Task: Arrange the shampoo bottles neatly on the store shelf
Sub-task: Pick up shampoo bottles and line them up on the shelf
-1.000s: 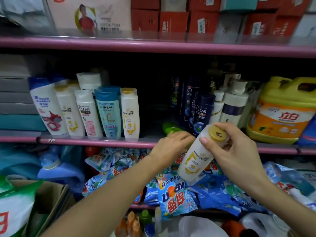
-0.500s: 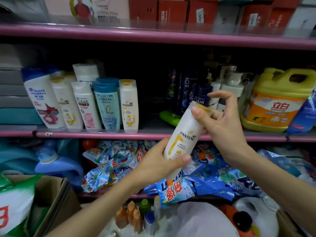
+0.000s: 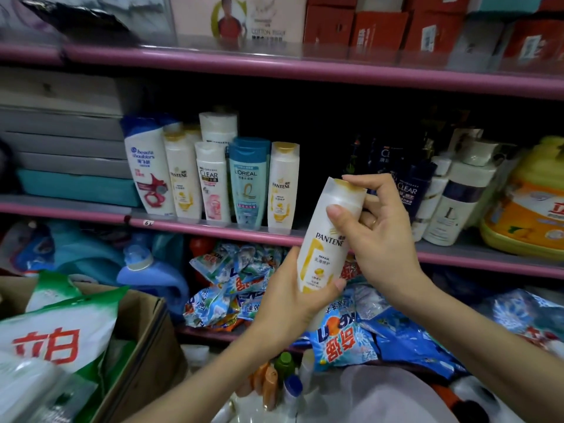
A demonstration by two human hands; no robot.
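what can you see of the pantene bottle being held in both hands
The held Pantene bottle is a white, glossy plastic shampoo bottle with a gold-yellow cap, a yellow swirl and the words PANTENE and REPAIR on its front. The cap is on. It is nearly upright, leaning slightly right, label toward the camera, in front of the pink shelf edge and off the shelf. The left hand grips its lower body from below; the right hand grips its neck and cap.

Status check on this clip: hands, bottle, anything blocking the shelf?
Left hand grips Pantene bottle at base; right hand pinches its neck. Bottle upright, off the shelf. Open slot right of shelved Pantene; nothing blocking.
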